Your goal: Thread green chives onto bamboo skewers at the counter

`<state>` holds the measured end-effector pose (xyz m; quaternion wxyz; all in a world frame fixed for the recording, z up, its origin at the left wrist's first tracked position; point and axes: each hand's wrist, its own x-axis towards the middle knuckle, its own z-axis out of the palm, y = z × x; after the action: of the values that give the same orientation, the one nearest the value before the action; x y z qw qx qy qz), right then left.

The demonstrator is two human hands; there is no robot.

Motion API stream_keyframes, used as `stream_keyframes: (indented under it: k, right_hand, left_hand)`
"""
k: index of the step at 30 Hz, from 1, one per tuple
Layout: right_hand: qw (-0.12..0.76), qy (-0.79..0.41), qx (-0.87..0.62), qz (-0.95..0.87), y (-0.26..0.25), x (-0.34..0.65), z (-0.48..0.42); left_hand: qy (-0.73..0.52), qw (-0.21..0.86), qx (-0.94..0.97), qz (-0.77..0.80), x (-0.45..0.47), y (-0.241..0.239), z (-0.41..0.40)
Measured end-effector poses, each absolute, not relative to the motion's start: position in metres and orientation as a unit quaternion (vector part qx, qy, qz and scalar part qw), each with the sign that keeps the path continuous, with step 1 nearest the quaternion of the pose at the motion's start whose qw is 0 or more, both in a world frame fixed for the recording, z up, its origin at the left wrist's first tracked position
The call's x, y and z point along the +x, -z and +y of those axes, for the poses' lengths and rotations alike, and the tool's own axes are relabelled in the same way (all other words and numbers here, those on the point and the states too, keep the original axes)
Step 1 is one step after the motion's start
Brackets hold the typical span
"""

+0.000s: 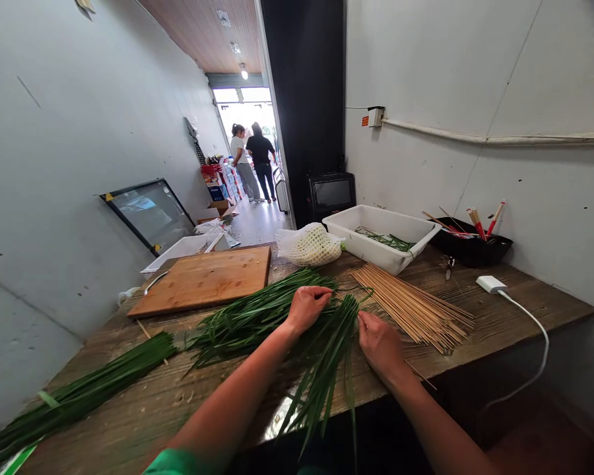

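A bunch of green chives [327, 369] hangs toward me over the table's front edge, its upper ends gathered between my hands. My left hand [309, 309] is closed in a pinch at the left of those ends, apparently on a chive, though the fingertips hide most of it. On the other side, my right hand [379, 340] is closed on a thin bamboo skewer [422, 376], whose rear end sticks out below the wrist. A larger loose pile of chives [247, 320] lies behind my left forearm. Many bamboo skewers [416, 307] are spread to the right.
A tied chive bundle [103, 376] lies left. Behind are a wooden cutting board [208, 277], a netted foam-wrapped item [311, 245], a white tub [376, 224] with chives and a black tray [470, 244]. A white adapter [491, 284] sits right. Two people [252, 158] stand far off.
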<state>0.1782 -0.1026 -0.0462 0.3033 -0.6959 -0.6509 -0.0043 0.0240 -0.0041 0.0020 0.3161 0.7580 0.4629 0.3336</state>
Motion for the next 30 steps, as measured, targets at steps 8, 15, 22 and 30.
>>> stream_keyframes:
  k: [8, 15, 22, 30]
  right_hand:
    - [0.312, 0.019, -0.698, -0.644, 0.047, 0.178, -0.103]
    - [0.318, 0.025, -0.696, -0.644, 0.049, 0.179, -0.103]
    - [0.314, 0.027, -0.697, -0.644, 0.049, 0.179, -0.103]
    - [0.313, 0.025, -0.69, -0.653, 0.049, 0.181, -0.102]
  left_hand:
    - [-0.281, 0.325, 0.824, 0.369, 0.026, -0.005, -0.014]
    - [-0.256, 0.138, 0.836, 0.466, 0.009, -0.013, 0.003]
    - [-0.085, 0.01, 0.878, 0.47, 0.005, -0.009, 0.0]
    - [-0.078, 0.033, 0.871, 0.483, 0.005, -0.014, -0.001]
